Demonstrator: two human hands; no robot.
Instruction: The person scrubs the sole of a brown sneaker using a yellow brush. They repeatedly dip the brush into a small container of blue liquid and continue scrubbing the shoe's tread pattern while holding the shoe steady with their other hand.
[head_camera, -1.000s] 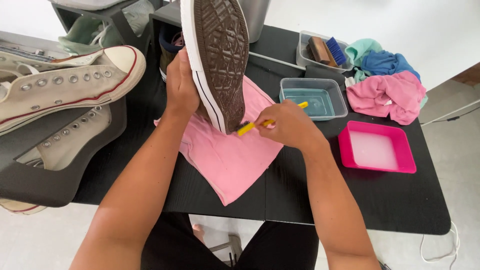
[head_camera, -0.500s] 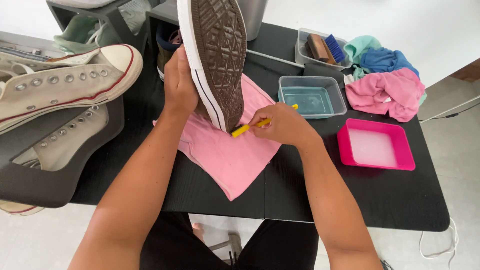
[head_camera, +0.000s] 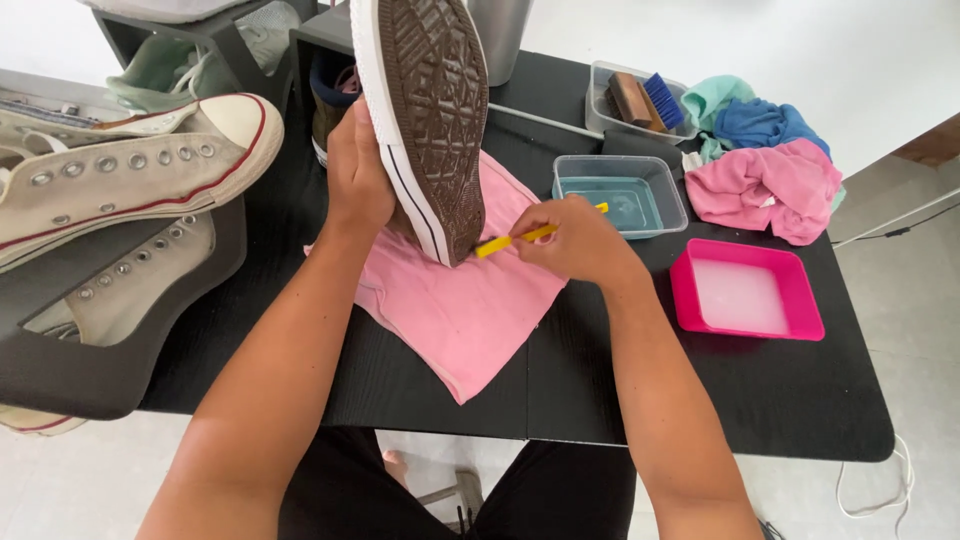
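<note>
Logged a black table (head_camera: 700, 400) over a pale floor, with a white wall beyond.

Far left: noted two worn white high-top sneakers, the upper one (head_camera: 130, 180) red-striped and lying on its side, the lower one (head_camera: 130, 290) resting on a dark tray (head_camera: 60, 380).

Left of centre: found the left hand (head_camera: 358, 175) wrapped around the upper of a third shoe (head_camera: 430, 120), fingers clamped on it. Observed this shoe standing on end, brown patterned sole facing the camera, lower end resting on a pink cloth (head_camera: 470, 310) spread on the table.

Centre: saw the right hand (head_camera: 580, 240) with fingers pinched shut around a thin yellow tool (head_camera: 510, 240), tip touching the sole's lower edge.

Compared with the frames one second and half a second back: found hardly any change. Registered the same grip on the shoe, the same upright angle, and the tool tip kept at the same lower patch of sole, shifted only slightly. Judged the work as small strokes confined to one spot.

Right of centre: noted a clear tub (head_camera: 622, 200) of water just behind the right hand, and a tray of brushes (head_camera: 640, 100) farther back.

Right: recorded heaped cloths (head_camera: 770, 190), pink, blue and green, and a pink tray (head_camera: 745, 295) of milky liquid nearer the table edge. Spotted a cable (head_camera: 880, 490) on the floor at the far right.
</note>
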